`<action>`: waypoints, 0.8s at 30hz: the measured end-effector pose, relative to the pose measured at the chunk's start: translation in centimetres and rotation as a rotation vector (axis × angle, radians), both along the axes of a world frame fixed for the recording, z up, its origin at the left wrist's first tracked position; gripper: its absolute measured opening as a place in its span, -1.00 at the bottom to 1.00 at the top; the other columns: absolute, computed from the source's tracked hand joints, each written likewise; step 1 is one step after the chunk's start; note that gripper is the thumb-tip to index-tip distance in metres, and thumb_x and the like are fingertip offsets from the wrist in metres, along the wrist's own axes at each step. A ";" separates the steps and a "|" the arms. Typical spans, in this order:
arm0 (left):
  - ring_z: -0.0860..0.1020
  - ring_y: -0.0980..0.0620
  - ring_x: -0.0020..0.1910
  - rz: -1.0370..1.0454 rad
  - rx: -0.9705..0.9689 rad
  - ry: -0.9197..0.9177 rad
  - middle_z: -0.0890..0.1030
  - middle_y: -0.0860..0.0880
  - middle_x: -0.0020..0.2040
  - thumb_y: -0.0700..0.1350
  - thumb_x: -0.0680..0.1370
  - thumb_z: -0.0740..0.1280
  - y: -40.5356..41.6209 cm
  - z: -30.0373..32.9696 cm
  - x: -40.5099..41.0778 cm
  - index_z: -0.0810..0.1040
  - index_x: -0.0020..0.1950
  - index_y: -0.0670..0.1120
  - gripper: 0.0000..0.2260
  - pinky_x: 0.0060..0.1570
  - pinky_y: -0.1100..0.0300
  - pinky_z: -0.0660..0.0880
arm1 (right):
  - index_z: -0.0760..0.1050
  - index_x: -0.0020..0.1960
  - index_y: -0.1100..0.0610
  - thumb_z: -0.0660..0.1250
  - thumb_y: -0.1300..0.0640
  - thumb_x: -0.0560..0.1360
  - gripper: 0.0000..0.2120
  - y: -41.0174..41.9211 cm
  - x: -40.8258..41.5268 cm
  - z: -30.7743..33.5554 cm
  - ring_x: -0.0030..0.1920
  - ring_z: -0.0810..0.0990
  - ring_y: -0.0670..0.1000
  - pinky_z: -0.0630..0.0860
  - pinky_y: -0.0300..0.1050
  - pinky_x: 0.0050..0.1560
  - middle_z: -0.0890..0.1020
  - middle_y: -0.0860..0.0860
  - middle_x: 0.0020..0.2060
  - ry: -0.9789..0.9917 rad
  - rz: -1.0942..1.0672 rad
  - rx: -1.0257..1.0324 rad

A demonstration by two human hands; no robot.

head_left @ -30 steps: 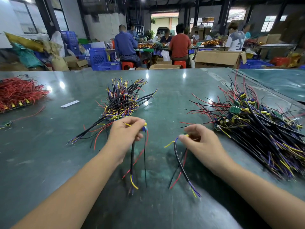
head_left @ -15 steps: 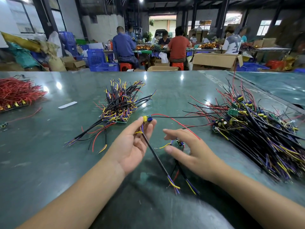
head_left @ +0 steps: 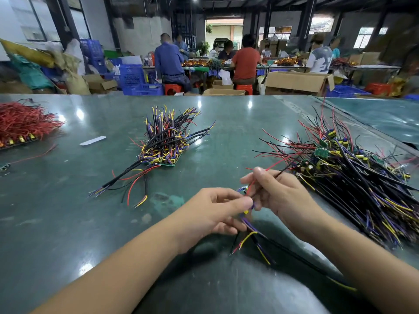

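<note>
Small wire harness (head_left: 249, 224) of red, black, yellow and purple leads, pinched between the left hand (head_left: 217, 211) and right hand (head_left: 280, 197) above the green surface (head_left: 68, 223). Its loose ends droop below and one red lead angles up to the right.

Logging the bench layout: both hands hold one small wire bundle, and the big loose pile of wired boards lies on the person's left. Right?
No: the head view shows the big loose pile on the person's right. The left hand and right hand do hold the small wire bundle.
</note>
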State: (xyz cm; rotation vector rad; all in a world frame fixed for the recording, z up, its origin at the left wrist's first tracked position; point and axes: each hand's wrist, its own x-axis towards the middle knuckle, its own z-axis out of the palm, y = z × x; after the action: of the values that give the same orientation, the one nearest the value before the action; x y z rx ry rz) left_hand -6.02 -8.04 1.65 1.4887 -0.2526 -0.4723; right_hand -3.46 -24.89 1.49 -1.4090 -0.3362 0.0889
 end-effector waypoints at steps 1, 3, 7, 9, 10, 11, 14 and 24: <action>0.60 0.10 -0.26 0.025 0.041 -0.057 0.66 -0.03 -0.18 -0.06 0.48 0.43 -0.1 -0.3 0.1 0.65 -0.13 -0.02 -0.95 -0.26 0.31 0.51 | 0.56 -0.10 0.30 0.22 -0.01 0.43 -0.65 0.2 -0.2 -0.1 -0.50 0.47 0.00 0.47 -0.22 -0.43 0.57 0.07 -0.42 0.007 0.031 -0.021; 0.59 0.13 -0.22 0.081 0.126 -0.147 0.67 0.00 -0.20 -0.11 0.50 0.40 0.1 -0.5 0.2 0.64 -0.10 -0.04 -0.96 -0.21 0.32 0.49 | 0.56 -0.07 0.31 0.28 0.00 0.40 -0.64 0.2 -0.4 0.0 -0.46 0.52 0.00 0.53 -0.18 -0.34 0.55 0.11 -0.37 0.029 0.075 -0.014; 0.59 0.13 -0.23 0.285 0.154 -0.255 0.67 0.00 -0.27 -0.18 0.51 0.38 0.9 -0.1 1.1 0.59 -0.15 -0.05 -0.94 -0.31 0.40 0.43 | 0.55 0.09 0.26 0.38 0.04 0.32 -0.58 -0.9 -0.4 0.6 -0.23 0.59 -0.04 0.58 -0.22 -0.07 0.61 0.10 -0.18 0.096 0.130 -0.085; 0.58 0.14 -0.26 0.399 0.133 -0.279 0.69 -0.02 -0.27 -0.21 0.52 0.36 1.2 -0.1 1.6 0.55 -0.15 -0.05 -0.92 -0.29 0.37 0.43 | 0.57 0.12 0.16 0.40 0.04 0.32 -0.60 -1.6 -0.5 1.1 -0.17 0.61 -0.10 0.57 -0.27 -0.02 0.66 -0.02 -0.15 0.069 0.119 -0.180; 0.56 0.13 -0.27 0.459 0.133 -0.293 0.69 -0.03 -0.25 -0.22 0.52 0.36 1.3 -0.1 1.8 0.53 -0.15 -0.05 -0.91 -0.27 0.34 0.43 | 0.58 0.11 0.12 0.41 0.03 0.35 -0.64 -1.9 -0.6 1.3 -0.15 0.61 -0.13 0.54 -0.30 -0.03 0.67 -0.06 -0.16 -0.003 0.080 -0.286; 0.54 0.12 -0.27 0.516 0.138 -0.312 0.69 -0.04 -0.23 -0.22 0.51 0.36 1.5 -0.2 2.0 0.52 -0.16 -0.04 -0.90 -0.23 0.29 0.44 | 0.59 0.10 0.09 0.43 0.04 0.39 -0.70 -2.3 -0.6 1.4 -0.13 0.60 -0.13 0.52 -0.31 -0.04 0.67 -0.08 -0.17 -0.148 -0.009 -0.473; 0.50 0.09 -0.26 0.665 0.155 -0.364 0.62 -0.03 -0.24 -0.21 0.49 0.39 2.0 -0.4 2.4 0.53 -0.22 -0.04 -0.88 -0.09 0.13 0.43 | 0.63 -0.01 0.16 0.44 0.11 0.44 -0.83 -3.2 0.0 0.9 -0.09 0.56 0.12 0.51 0.01 -0.02 0.63 0.03 -0.16 -0.862 -0.527 -1.123; 0.58 0.19 -0.29 0.750 -0.073 -0.429 0.65 0.00 -0.23 -0.25 0.48 0.40 1.7 0.6 2.1 0.56 -0.21 -0.03 -0.86 -0.39 0.43 0.40 | 0.53 -0.13 0.05 -0.14 -0.43 0.41 -0.32 1.6 -2.7 -0.6 -0.19 0.53 -0.01 0.48 0.00 -0.16 0.54 -0.07 -0.28 -0.628 -0.205 -1.200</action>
State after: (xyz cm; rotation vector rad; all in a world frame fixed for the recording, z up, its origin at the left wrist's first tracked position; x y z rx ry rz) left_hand -3.95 -6.34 2.28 1.4788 -0.0304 0.4563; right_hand -6.20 -23.28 0.92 -2.6537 -0.7128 -0.3986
